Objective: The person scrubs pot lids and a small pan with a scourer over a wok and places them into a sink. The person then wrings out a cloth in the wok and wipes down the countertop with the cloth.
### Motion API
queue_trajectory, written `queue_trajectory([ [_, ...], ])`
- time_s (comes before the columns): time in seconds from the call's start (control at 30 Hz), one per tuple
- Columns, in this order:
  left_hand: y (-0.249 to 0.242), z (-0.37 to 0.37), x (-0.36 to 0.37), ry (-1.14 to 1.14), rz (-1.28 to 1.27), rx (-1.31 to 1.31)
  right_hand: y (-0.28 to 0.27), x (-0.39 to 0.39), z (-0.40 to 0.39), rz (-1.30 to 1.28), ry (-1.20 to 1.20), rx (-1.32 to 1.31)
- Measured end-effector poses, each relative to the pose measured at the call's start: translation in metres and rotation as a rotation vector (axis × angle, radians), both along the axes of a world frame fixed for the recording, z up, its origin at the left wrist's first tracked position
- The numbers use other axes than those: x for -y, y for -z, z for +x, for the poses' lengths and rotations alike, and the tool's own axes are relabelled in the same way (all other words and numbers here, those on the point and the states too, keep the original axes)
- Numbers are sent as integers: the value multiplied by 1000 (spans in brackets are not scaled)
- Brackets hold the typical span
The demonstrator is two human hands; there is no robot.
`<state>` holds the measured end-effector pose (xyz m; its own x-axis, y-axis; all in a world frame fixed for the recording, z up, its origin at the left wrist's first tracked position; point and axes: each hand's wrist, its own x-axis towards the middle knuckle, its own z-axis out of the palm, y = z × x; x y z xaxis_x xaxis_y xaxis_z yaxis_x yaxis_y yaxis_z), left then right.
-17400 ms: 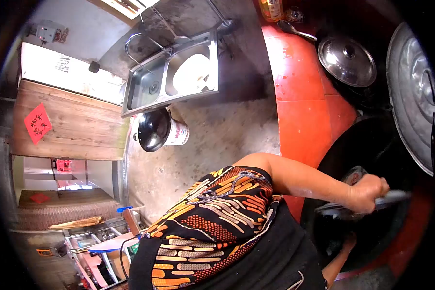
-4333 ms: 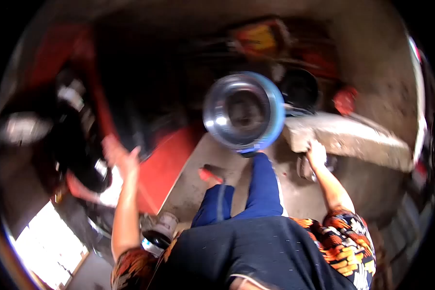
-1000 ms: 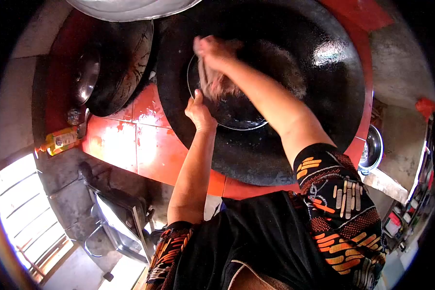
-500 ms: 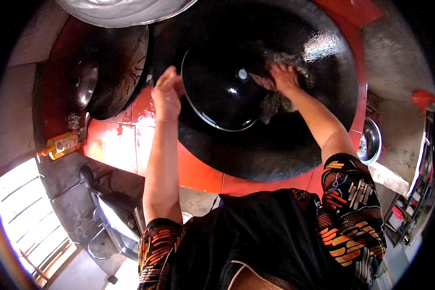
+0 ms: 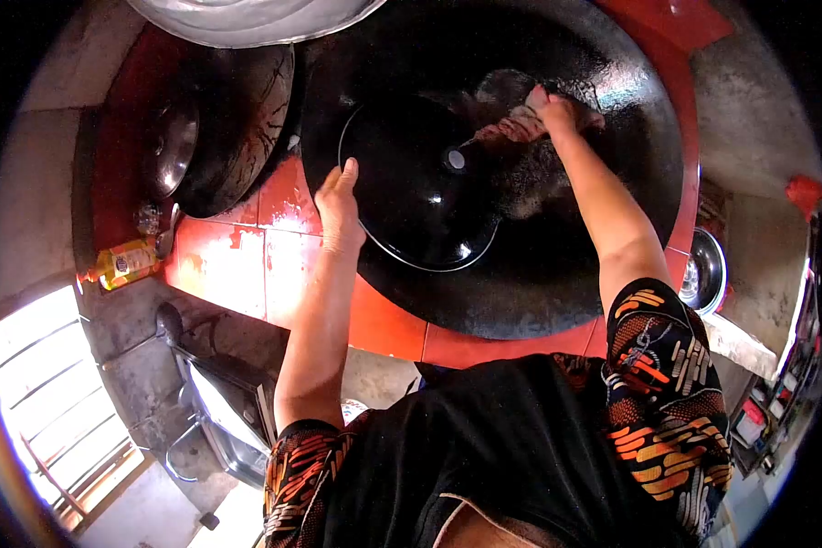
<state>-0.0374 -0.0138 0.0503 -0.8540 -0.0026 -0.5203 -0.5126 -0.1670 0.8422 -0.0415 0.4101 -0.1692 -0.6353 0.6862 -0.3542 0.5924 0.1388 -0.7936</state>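
Observation:
A round black lid (image 5: 406,196) with a thin silver rim and a pale round knob lies inside a very large black wok (image 5: 521,301). My left hand (image 5: 340,210) is at the lid's left rim, thumb raised along the edge; the other fingers are partly hidden, and it appears to grip the rim. My right hand (image 5: 555,114) is closed on a wet, reddish-grey cloth (image 5: 513,127), bunched against the far right part of the wok. Greyish wet streaks show on the wok's surface around the cloth.
Red tiles (image 5: 388,315) surround the wok. A second dark wok (image 5: 237,137) with a metal lid (image 5: 175,146) sits at left, near a yellow bottle (image 5: 126,264). A large silvery lid (image 5: 256,23) is at the top edge. A metal basin (image 5: 703,269) stands at right.
My left hand has come to the lid's rim, and the lid has shifted towards me. My right hand has gone from lying flat to clutching the cloth, farther up the wok.

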Motion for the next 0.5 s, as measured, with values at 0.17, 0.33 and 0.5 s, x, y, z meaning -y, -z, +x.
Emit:
queue_trajectory([
  [0.17,4,22,-15,13,-92,-101,-116,32,-11,-790,277,-568],
  [0.33,-5,26,-18,-67,-95,-69,-245,38,27,-703,232,-731],
  [0.5,6,28,-11,-108,48,-232,-299,13,53,-682,-69,-883],
])
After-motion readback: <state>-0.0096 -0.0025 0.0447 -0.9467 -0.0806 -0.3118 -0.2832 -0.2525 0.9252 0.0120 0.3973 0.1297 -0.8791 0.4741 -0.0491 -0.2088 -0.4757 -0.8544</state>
